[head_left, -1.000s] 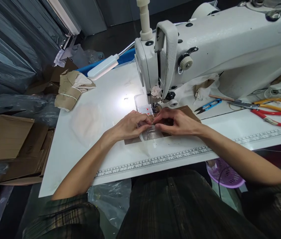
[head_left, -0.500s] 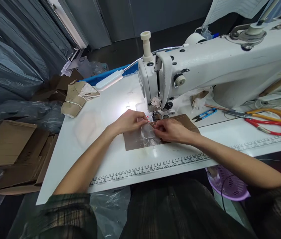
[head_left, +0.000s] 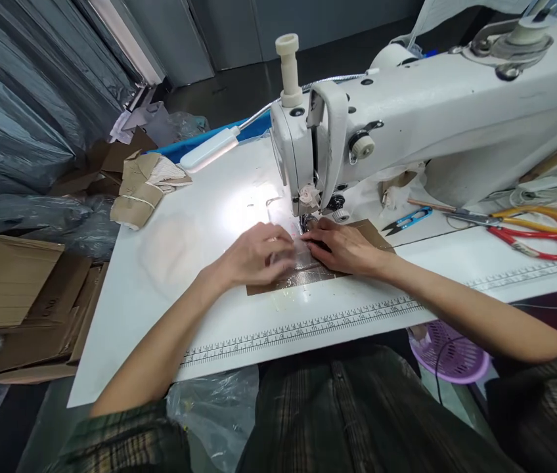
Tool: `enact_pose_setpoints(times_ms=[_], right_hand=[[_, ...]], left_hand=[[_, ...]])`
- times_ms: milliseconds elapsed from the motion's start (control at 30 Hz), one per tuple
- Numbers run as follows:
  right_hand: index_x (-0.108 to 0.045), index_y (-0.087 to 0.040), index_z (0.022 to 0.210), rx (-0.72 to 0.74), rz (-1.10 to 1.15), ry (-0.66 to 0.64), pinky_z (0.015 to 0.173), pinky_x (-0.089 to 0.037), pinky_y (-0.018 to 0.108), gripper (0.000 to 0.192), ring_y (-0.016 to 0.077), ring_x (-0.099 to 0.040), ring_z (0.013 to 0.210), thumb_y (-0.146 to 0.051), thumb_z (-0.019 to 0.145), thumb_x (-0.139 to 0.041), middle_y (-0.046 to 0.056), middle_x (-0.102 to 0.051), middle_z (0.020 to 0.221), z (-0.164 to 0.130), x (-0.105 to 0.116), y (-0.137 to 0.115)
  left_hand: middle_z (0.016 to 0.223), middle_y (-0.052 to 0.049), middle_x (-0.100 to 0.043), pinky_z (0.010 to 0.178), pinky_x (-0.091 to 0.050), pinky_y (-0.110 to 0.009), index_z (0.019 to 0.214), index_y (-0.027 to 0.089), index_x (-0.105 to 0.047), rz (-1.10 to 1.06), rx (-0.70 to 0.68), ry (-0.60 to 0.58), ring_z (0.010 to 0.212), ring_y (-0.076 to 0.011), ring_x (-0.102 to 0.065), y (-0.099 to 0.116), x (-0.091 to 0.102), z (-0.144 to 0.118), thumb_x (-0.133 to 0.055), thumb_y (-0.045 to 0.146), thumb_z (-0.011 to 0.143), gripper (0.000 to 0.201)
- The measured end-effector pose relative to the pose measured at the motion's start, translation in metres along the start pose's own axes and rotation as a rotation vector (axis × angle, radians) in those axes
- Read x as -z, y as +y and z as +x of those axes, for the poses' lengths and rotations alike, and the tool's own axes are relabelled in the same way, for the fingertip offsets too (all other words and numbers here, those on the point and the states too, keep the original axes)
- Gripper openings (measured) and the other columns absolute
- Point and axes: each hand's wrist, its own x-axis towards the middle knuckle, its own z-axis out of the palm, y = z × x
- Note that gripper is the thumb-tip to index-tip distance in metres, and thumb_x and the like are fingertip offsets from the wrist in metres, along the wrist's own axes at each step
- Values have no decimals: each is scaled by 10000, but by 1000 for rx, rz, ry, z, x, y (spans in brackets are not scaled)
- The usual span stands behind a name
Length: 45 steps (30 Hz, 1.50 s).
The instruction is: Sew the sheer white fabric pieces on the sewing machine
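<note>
A brown sheet [head_left: 370, 238] lies under the sewing machine's presser foot [head_left: 307, 223], with a clear plastic piece [head_left: 303, 259] over its middle. My right hand [head_left: 345, 248] rests on these layers, its fingertips close beside the foot; thumb and forefinger are apart. My left hand [head_left: 261, 255] is blurred by motion over the sheet's left part. A gap shows between its thumb and fingers, and I see nothing held there. Both hands hide part of the layers.
The white sewing machine [head_left: 406, 112] fills the back right. Blue thread snips [head_left: 409, 220] and red-and-yellow-handled scissors [head_left: 529, 230] lie to the right. A lamp [head_left: 209, 150] and a tied fabric bundle [head_left: 143, 190] are at the left. A printed ruler [head_left: 298, 332] runs along the front edge.
My left hand has left its pinch beside the foot and come down toward me, its thumb now apart. The right hand has shifted slightly toward the foot and flattened. The view has tilted a little.
</note>
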Motion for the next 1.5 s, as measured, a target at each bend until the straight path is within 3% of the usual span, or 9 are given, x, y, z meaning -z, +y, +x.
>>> enact_pose_setpoints(times_ms=[100,267,533,700,967,1233,1500], right_hand=[[-661,-151,1218,92,-34,-39,734,-491,346,361,242,-612,896,-263,953,-442,141,-638,1056,1,1,6],[-670,-136,1216,133,10,-39,765,-495,362,371,244,-612,887,-252,948,-440,144,-636,1026,3,4,14],[-685,-204,1196,183,180,22,805,-491,330,352,199,-602,883,-249,936,-453,83,-635,1002,-2,3,27],[-645,-222,1271,250,116,16,793,-492,345,374,217,-580,929,-295,954,-462,107,-608,1084,-6,-4,30],[-634,-207,1196,141,-55,-97,668,-443,359,339,259,-542,889,-319,957,-420,140,-599,1060,-1,-1,13],[-587,-190,1302,202,225,3,855,-497,387,381,230,-560,945,-289,963,-447,117,-588,1023,-9,2,26],[-640,-212,1277,214,208,23,862,-514,382,380,205,-563,907,-255,953,-447,113,-570,1041,-10,-3,29]], left_hand=[[1013,-79,-712,742,-526,-347,990,179,-675,-6,-51,-39,880,-185,-664,18,-11,-14,-575,280,928,154],[925,-62,-723,702,-505,-334,888,175,-654,64,-19,32,812,-165,-656,20,-25,-16,-532,193,938,134],[942,-36,-731,705,-448,-328,935,197,-656,143,-30,114,782,-145,-646,26,-27,-14,-580,189,910,81],[1000,-35,-739,742,-450,-365,864,210,-647,173,-16,149,783,-160,-633,28,-28,-14,-594,157,870,75],[1017,-39,-741,780,-479,-385,878,215,-648,108,-12,108,790,-169,-627,26,-31,-17,-579,145,850,102],[1020,-41,-747,785,-508,-400,944,219,-671,115,3,171,807,-179,-663,24,-33,-20,-575,115,844,173],[1009,-26,-755,775,-520,-385,953,222,-668,117,26,166,814,-171,-683,24,-31,-20,-584,145,875,138]])
